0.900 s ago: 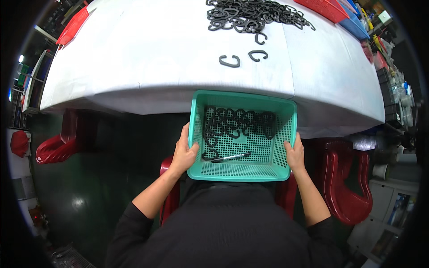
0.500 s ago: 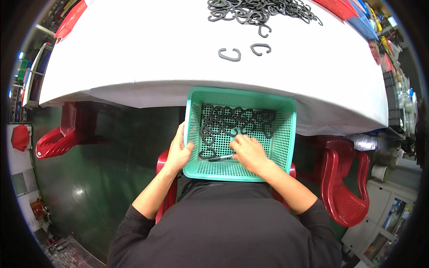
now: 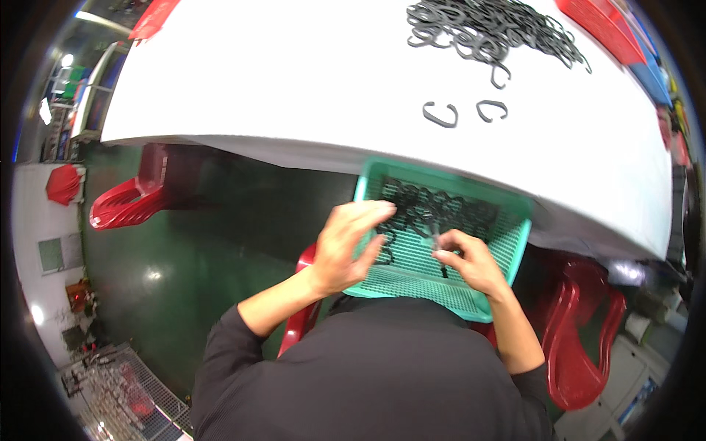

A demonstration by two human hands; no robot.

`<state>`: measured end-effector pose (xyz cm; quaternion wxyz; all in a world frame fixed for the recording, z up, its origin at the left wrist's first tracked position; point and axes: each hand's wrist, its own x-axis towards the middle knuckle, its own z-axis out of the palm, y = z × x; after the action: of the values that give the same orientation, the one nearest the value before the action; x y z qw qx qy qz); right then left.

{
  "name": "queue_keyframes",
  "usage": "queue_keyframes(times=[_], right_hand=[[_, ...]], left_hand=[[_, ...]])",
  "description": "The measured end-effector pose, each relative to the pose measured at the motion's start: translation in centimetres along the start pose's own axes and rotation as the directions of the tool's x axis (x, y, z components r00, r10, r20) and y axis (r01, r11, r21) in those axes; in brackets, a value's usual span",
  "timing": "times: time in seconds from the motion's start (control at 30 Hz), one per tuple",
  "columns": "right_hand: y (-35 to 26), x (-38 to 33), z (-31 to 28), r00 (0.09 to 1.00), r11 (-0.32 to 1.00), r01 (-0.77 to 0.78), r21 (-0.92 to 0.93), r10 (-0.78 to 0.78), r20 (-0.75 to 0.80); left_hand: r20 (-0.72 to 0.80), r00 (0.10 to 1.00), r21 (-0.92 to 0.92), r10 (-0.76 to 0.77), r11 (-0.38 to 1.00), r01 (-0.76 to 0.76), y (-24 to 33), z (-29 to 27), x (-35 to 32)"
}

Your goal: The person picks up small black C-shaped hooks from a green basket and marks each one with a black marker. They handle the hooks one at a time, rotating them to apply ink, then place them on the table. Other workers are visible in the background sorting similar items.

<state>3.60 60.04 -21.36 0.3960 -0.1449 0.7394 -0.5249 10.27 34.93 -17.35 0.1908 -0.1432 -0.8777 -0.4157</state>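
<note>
A green plastic mesh basket (image 3: 520, 242) sits over my lap, against the table edge. Inside, several black C-shaped hooks (image 3: 412, 202) lie mostly toward the far side. My right hand (image 3: 471, 261) is over the basket, fingers pinched round a slim pen-like tool (image 3: 434, 237) that stands roughly upright; blur hides its exact kind. Over the basket's left side hovers my left hand (image 3: 349, 246), thumb and fingers spread, holding nothing.
On the white-covered table (image 3: 279, 81) lies a heap of black hooks (image 3: 507, 29), with a few loose ones nearer me. Red bins (image 3: 607, 26) stand at the far right. Red plastic chairs (image 3: 577, 345) flank me.
My left hand has let go of the basket's left rim and moved over the basket. The right hand has lifted the pen-like tool from the basket's bottom. The view has shifted and tilted.
</note>
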Motion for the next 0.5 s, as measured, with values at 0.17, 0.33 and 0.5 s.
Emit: queue_keyframes(times=[0.17, 0.33, 0.5], right_hand=[[-3.6, 1.6, -0.4, 0.996, 0.898, 0.013, 0.44, -0.05, 0.073], [-5.1, 2.5, -0.8, 0.988, 0.861, 0.064, 0.505, -0.126, 0.09], [-5.8, 2.1, -1.4, 0.988, 0.87, 0.097, 0.483, -0.143, 0.059]], left_hand=[[0.557, 0.73, -0.597, -0.397, 0.42, 0.684, -2.2, 2.1, 3.2], [0.658, 0.635, -0.564, -0.404, 0.295, 0.771, -1.1, 3.1, 7.4], [0.461, 0.734, -0.761, -0.499, 0.204, 0.616, 0.0, 3.9, 8.5]])
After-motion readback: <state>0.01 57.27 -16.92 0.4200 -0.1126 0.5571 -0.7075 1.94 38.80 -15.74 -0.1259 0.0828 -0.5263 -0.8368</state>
